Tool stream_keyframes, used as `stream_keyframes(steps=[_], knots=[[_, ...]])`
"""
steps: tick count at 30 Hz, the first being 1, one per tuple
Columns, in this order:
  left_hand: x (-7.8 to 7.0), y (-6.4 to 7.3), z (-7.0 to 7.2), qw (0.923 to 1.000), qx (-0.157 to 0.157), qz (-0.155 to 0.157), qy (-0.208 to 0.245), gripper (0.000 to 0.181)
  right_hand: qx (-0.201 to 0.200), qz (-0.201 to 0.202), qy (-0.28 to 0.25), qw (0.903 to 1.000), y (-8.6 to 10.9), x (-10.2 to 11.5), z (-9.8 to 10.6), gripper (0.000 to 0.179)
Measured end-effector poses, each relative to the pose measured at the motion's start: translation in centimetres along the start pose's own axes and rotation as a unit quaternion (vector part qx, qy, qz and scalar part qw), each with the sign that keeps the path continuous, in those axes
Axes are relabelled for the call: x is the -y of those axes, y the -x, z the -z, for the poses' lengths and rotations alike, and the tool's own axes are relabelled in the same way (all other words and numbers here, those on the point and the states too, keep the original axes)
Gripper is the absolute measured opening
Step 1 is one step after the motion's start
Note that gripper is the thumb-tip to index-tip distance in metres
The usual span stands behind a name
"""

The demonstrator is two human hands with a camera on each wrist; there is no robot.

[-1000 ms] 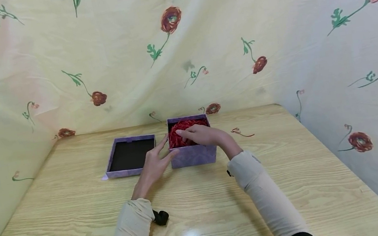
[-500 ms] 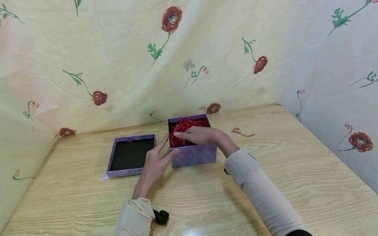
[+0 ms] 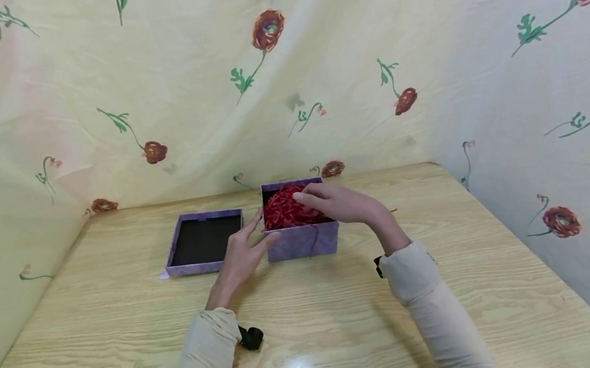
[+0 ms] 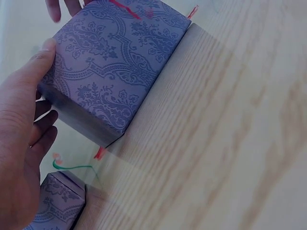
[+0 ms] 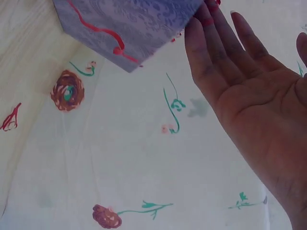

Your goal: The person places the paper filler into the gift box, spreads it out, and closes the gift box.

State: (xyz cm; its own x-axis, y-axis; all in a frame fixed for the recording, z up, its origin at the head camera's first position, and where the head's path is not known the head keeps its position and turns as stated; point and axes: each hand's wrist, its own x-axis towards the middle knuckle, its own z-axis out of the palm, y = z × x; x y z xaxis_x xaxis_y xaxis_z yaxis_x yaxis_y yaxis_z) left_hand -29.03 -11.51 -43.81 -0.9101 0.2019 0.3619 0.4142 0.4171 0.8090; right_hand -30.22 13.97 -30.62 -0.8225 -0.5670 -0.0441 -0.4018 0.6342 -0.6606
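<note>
A purple patterned box (image 3: pixel 295 244) stands near the table's back edge, filled with red shredded paper (image 3: pixel 283 211). One red strand (image 5: pixel 96 28) hangs down its front face. My left hand (image 3: pixel 242 257) holds the box by its front left corner; in the left wrist view the thumb lies on the front face (image 4: pixel 115 62) and the fingers bend behind the side. Over the box's right part, my right hand (image 3: pixel 345 203) reaches to the shreds. Its fingers look loosely extended in the right wrist view, with red bits by the fingertips, which the box partly hides.
To the left lies the box's lid (image 3: pixel 194 269), its black inside facing up. A loose red strand (image 5: pixel 11 120) lies on the wooden table (image 3: pixel 314 319) right of the box. Flowered cloth (image 3: pixel 190 85) hangs behind and at the sides.
My right hand has drawn back to the right, out from the middle of the shreds. The shreds stand fluffier, and a strand now hangs over the front. The left hand has stayed put.
</note>
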Motion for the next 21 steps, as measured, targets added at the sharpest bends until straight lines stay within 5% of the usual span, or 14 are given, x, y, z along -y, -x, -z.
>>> stream_keyframes(steps=[8,21], knots=[[0.1,0.0,0.2,1.0000,0.000,0.004,0.001,0.074,-0.001,0.044,-0.015,0.9989,0.2,0.4,-0.7,0.054],[0.1,0.0,0.0,1.0000,0.001,-0.006,-0.001,0.071,0.065,-0.053,0.026,0.9962,-2.1,-0.5,-3.0,0.077]])
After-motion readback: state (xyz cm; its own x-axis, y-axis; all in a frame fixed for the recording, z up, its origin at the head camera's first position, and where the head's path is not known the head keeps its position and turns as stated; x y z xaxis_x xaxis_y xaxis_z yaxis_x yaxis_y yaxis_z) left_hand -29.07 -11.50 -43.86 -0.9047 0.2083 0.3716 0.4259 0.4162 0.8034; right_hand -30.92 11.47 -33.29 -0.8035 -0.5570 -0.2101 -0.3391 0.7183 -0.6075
